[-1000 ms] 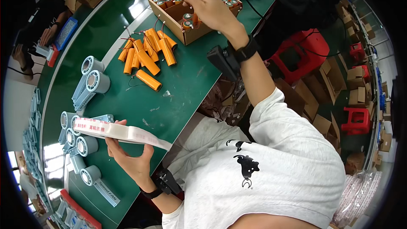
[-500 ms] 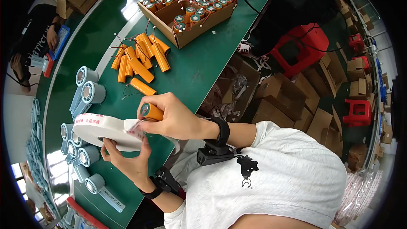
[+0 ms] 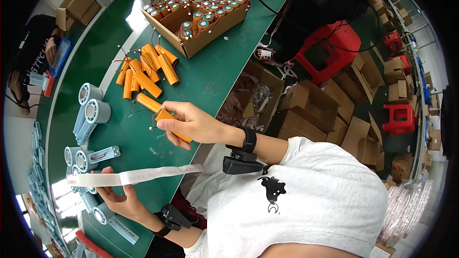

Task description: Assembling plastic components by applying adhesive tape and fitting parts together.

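Note:
My right hand (image 3: 190, 122) is closed around an orange cylindrical battery pack (image 3: 164, 114) above the green table. A thin wire with a small connector hangs from the pack. Another orange battery pack (image 3: 147, 102) lies just beyond it. To the left and nearer, my left hand (image 3: 125, 203) grips a roll of white tape (image 3: 95, 180), seen nearly edge-on, with fingers partly hidden behind it. From the roll a loose strip of tape (image 3: 165, 174) stretches right, past the table edge. Farther off lies a pile of orange battery packs (image 3: 145, 77) with wires.
A cardboard box (image 3: 210, 36) of wired battery packs stands on the table's far side. Light-blue handheld fans (image 3: 97, 111) lie along the left. Red stools (image 3: 330, 50) and open cartons (image 3: 311, 105) occupy the floor at right. Across the table, a person's hand (image 3: 50, 50) is beside a blue tray.
My hands have moved apart. The tape roll has shifted left and nearer and turned edge-on, trailing a longer strip. My right hand has turned the battery pack and left the roll.

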Action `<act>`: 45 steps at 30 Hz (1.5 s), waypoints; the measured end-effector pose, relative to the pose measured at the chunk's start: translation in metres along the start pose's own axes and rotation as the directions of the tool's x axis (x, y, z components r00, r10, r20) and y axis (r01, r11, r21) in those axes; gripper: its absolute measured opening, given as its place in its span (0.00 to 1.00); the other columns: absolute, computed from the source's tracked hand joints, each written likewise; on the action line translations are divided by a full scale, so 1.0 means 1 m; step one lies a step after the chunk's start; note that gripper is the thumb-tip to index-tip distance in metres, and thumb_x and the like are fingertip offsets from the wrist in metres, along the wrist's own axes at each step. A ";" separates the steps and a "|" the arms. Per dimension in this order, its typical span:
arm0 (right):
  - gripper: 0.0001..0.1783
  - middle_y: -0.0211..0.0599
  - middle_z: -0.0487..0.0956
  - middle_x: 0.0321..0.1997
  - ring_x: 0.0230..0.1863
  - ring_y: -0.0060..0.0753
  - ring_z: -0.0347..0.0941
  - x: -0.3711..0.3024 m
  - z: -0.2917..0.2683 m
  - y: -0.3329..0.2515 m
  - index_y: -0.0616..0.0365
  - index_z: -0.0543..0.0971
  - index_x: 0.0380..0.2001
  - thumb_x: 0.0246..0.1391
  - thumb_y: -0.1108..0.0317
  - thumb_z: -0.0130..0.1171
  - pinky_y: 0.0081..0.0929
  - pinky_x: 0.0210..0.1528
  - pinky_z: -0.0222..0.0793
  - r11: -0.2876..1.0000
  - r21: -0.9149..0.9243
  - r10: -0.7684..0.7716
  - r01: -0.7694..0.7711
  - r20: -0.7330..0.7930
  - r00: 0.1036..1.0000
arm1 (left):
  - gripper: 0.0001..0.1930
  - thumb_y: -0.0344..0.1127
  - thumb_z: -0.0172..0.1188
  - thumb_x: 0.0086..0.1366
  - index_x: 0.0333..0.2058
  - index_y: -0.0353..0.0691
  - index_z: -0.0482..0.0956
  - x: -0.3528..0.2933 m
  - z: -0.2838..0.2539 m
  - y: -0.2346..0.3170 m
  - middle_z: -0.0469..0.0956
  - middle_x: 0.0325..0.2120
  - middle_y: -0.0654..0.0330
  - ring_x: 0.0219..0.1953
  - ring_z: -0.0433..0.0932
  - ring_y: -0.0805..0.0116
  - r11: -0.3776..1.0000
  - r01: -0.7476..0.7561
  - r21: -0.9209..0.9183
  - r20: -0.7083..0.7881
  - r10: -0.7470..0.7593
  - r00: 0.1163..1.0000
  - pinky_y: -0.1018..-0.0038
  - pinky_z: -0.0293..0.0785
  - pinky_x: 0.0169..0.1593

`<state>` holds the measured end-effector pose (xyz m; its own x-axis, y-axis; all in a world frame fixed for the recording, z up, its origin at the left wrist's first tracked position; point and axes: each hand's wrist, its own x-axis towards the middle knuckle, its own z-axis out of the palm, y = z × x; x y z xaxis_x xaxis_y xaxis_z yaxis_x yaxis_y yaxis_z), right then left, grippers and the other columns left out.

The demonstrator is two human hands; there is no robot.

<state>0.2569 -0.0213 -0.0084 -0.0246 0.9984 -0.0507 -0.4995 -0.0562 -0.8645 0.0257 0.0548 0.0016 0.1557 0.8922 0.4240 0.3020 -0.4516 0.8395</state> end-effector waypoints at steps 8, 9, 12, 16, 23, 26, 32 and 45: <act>0.17 0.34 0.73 0.29 0.26 0.19 0.68 0.009 0.007 0.005 0.64 0.69 0.41 0.59 0.60 0.48 0.16 0.31 0.64 0.919 0.395 -0.017 -0.015 0.077 0.997 | 0.43 0.34 0.65 0.40 0.56 0.30 0.57 -0.018 0.015 -0.002 0.71 0.43 0.52 0.50 0.65 0.60 0.995 0.010 0.102 0.080 -0.018 0.997 0.67 0.61 0.53; 0.17 0.35 0.73 0.31 0.28 0.20 0.69 0.012 0.004 0.006 0.64 0.70 0.41 0.58 0.60 0.48 0.16 0.32 0.65 0.952 0.306 -0.051 0.013 0.117 0.992 | 0.44 0.34 0.65 0.39 0.56 0.30 0.56 -0.019 0.016 -0.004 0.71 0.43 0.52 0.51 0.64 0.59 0.985 -0.006 0.170 0.088 -0.009 0.996 0.67 0.60 0.54; 0.17 0.37 0.72 0.35 0.30 0.21 0.70 0.016 0.004 0.008 0.65 0.71 0.41 0.58 0.60 0.49 0.17 0.35 0.66 0.989 0.127 -0.106 0.081 0.206 0.973 | 0.45 0.35 0.66 0.37 0.56 0.29 0.56 -0.022 0.015 -0.012 0.71 0.43 0.51 0.52 0.61 0.57 0.961 -0.030 0.273 0.084 0.007 0.996 0.65 0.57 0.56; 0.15 0.37 0.71 0.40 0.33 0.21 0.70 0.018 0.018 -0.001 0.67 0.73 0.39 0.56 0.63 0.52 0.20 0.36 0.67 0.957 -0.119 -0.261 0.266 0.055 0.964 | 0.47 0.36 0.68 0.36 0.56 0.28 0.55 -0.022 0.013 -0.016 0.71 0.43 0.51 0.52 0.58 0.55 0.924 -0.041 0.381 0.069 0.015 0.997 0.63 0.54 0.57; 0.15 0.41 0.70 0.37 0.35 0.34 0.70 0.026 0.044 -0.009 0.71 0.73 0.38 0.47 0.72 0.57 0.25 0.36 0.66 0.602 -0.661 -0.516 0.448 0.106 0.850 | 0.46 0.38 0.68 0.35 0.53 0.26 0.57 -0.020 0.013 -0.016 0.70 0.43 0.49 0.52 0.58 0.54 0.820 -0.159 0.549 0.155 0.087 0.984 0.59 0.47 0.58; 0.15 0.43 0.69 0.36 0.35 0.38 0.69 0.026 0.049 -0.007 0.72 0.72 0.38 0.46 0.74 0.57 0.26 0.37 0.66 0.583 -0.697 -0.488 0.418 0.112 0.866 | 0.44 0.40 0.68 0.35 0.51 0.26 0.60 -0.014 0.018 -0.003 0.71 0.42 0.47 0.49 0.61 0.55 0.672 -0.358 0.648 0.215 0.289 0.933 0.58 0.43 0.58; 0.15 0.41 0.71 0.37 0.35 0.34 0.69 0.035 0.051 -0.002 0.72 0.69 0.39 0.49 0.74 0.54 0.25 0.37 0.66 0.588 -0.666 -0.592 0.459 0.032 0.805 | 0.42 0.43 0.68 0.35 0.48 0.25 0.61 -0.016 0.020 0.004 0.72 0.40 0.46 0.46 0.67 0.54 0.726 -0.195 0.659 0.109 0.164 0.980 0.57 0.45 0.57; 0.08 0.45 0.74 0.39 0.42 0.35 0.74 0.085 0.043 0.020 0.66 0.63 0.38 0.58 0.72 0.44 0.28 0.44 0.70 0.858 0.168 -0.370 0.486 -0.454 0.810 | 0.41 0.49 0.68 0.38 0.45 0.23 0.64 -0.049 0.038 0.027 0.72 0.35 0.44 0.40 0.68 0.53 0.705 -0.172 0.688 0.266 -0.025 0.964 0.61 0.47 0.53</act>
<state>0.2072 0.0626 -0.0086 0.5583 0.8280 0.0522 -0.5857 0.4379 -0.6821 0.0623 -0.0011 -0.0098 0.3925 0.8703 0.2973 0.8333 -0.4734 0.2856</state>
